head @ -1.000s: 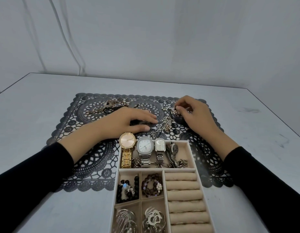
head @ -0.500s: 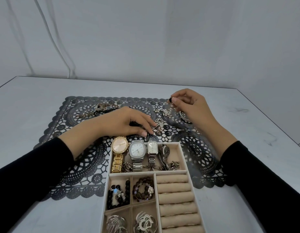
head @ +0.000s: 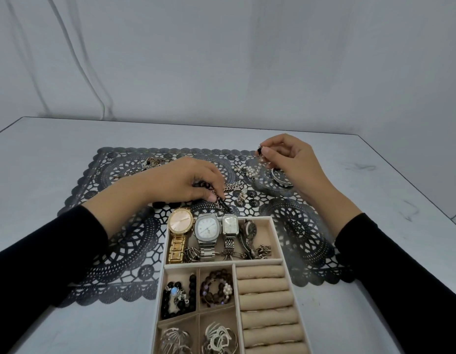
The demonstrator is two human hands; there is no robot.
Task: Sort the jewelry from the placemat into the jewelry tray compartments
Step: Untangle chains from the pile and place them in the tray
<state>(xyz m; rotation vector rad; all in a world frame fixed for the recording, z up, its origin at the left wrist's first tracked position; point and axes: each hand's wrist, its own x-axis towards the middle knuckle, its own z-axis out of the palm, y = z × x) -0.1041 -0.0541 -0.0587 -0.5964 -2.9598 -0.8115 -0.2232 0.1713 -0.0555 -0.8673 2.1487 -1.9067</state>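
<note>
one pearl strand point(head: 251, 171), far right of the placemat point(head: 114, 241): my right hand point(head: 293, 162) pinches its dark-beaded end between thumb and forefinger and holds it raised, while the rest trails down onto the lace.

one link chain point(head: 230, 186), mid-mat, just beyond the jewelry tray point(head: 277, 236): my left hand point(head: 186, 182) is curled over it, thumb and fingertips gripping its near end low against the mat.

some bangles point(head: 280, 178) lie on the mat beneath my right palm.

one small tangle point(head: 151, 162) lies at the mat's far left.

tray, far compartment: four watches point(head: 207, 228) side by side, the gold one leftmost.

two small compartments nearer me: bead bracelets point(head: 216, 287), one in each.

two nearest compartments: silver pieces point(head: 219, 338).

right side: ring rolls point(head: 262, 297).

all of it sits on a pale table point(head: 43, 154). black sleeves point(head: 43, 277) cover both my forearms.
</note>
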